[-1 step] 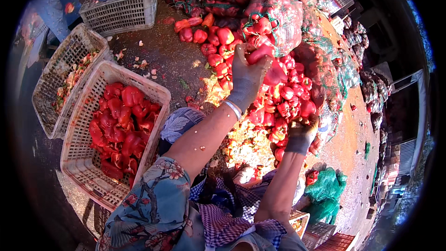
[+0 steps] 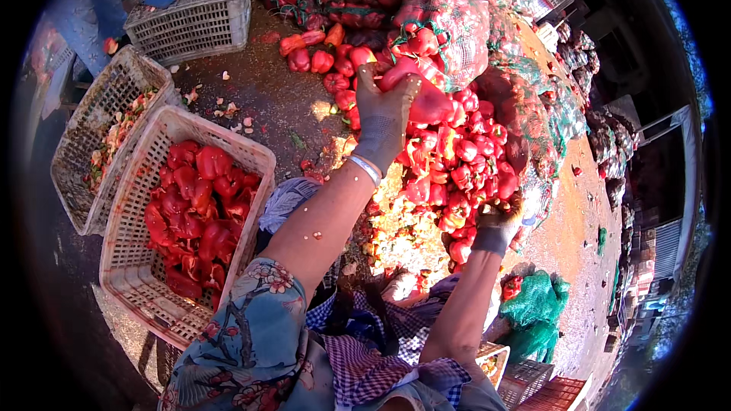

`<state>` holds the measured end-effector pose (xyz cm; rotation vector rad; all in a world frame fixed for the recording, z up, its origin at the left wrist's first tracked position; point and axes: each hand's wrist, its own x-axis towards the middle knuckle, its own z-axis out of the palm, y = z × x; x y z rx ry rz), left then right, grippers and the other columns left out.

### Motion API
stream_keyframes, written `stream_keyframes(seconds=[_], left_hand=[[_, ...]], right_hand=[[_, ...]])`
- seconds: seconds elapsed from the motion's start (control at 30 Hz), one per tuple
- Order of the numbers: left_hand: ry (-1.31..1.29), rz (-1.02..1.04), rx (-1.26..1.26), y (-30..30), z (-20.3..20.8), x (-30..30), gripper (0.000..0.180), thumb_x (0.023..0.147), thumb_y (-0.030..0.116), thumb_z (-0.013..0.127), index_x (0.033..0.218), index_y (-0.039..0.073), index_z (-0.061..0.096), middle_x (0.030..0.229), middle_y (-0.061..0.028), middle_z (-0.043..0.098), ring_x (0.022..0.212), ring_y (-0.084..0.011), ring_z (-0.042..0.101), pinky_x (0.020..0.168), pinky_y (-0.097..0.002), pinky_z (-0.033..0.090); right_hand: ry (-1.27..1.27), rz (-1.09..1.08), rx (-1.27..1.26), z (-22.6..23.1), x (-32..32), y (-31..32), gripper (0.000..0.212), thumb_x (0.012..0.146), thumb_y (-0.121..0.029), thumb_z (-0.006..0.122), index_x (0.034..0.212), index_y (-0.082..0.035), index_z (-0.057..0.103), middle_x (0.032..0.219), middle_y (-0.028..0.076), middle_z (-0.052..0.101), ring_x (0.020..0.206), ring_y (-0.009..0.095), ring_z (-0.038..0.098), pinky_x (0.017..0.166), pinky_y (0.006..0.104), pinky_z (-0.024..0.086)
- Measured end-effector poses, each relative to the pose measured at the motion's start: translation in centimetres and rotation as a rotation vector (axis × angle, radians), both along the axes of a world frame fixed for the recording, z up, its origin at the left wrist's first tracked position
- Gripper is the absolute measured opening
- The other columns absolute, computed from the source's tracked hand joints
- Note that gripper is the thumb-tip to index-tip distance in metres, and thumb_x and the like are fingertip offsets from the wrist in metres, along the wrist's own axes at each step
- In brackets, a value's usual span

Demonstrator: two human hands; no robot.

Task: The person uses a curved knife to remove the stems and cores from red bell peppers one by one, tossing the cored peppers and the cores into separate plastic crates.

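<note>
My left hand (image 2: 383,118), in a stained glove, is raised over a heap of red bell peppers (image 2: 466,148). Its thumb and fingers grip a large red bell pepper (image 2: 430,103). Lower on the right, my gloved right hand (image 2: 499,222) is at the heap's edge with its fingers curled; what they hold, if anything, I cannot make out. Pale pepper scraps and seeds (image 2: 403,232) lie below the heap, between my forearms. To my left, a pale plastic crate (image 2: 126,247) contains opened red pepper pieces (image 2: 199,213).
Another crate (image 2: 72,160) with scraps stands beyond the pepper crate, and an upturned crate (image 2: 190,27) is at the far left. Full mesh sacks (image 2: 449,23) are piled behind the heap. Green netting (image 2: 537,308) lies at the right. Another person's blue clothing (image 2: 76,19) shows far left.
My left hand has moved a little to the left with the bell pepper in its grip. My right hand stays nearly in place, slightly lower in the picture.
</note>
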<state>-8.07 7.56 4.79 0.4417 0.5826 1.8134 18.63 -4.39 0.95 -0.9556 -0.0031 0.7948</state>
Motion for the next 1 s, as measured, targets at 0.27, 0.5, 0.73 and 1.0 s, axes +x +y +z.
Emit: stream_keyframes(seconds=[0.27,0.5,0.73,1.0], left_hand=[[0.202,-0.257,0.038,-2.5,-0.3,0.0,0.040,0.080,-0.005,0.073,0.112,0.004,0.052,0.104,-0.0042,0.057,0.093,-0.0119,0.058,0.082,-0.0269,0.053],[0.373,-0.619,0.171,-3.9,0.7,-0.4,0.047,0.077,-0.006,0.075,0.115,0.004,0.048,0.110,-0.0044,0.055,0.102,-0.0118,0.057,0.088,-0.0274,0.052],[1.171,-0.407,0.572,-6.7,1.5,1.7,0.066,0.071,0.009,0.083,0.123,0.004,0.042,0.113,-0.0128,0.058,0.110,-0.0248,0.061,0.092,-0.0370,0.051],[1.357,-0.443,0.831,-7.9,-0.3,3.2,0.074,0.066,0.016,0.089,0.123,0.003,0.045,0.115,-0.0182,0.057,0.109,-0.0365,0.058,0.090,-0.0447,0.049]], right_hand=[[-0.108,0.161,0.045,4.6,-1.8,-0.3,0.018,0.092,-0.031,0.058,0.076,-0.022,0.057,0.052,-0.007,0.049,0.044,0.011,0.049,0.039,0.0235,0.039],[-0.872,0.626,0.178,16.9,-15.6,-0.6,0.034,0.095,-0.022,0.064,0.124,-0.004,0.058,0.087,0.006,0.069,0.042,0.005,0.039,0.038,0.0224,0.035],[-0.980,1.003,-0.320,13.3,-7.7,-0.3,0.034,0.091,-0.020,0.069,0.115,0.003,0.063,0.070,0.001,0.061,0.046,0.006,0.051,0.041,0.0224,0.040],[-0.523,1.101,-0.347,10.8,-5.4,-3.1,0.042,0.087,-0.028,0.075,0.117,-0.004,0.059,0.066,0.000,0.059,0.040,0.009,0.053,0.031,0.0241,0.034]])
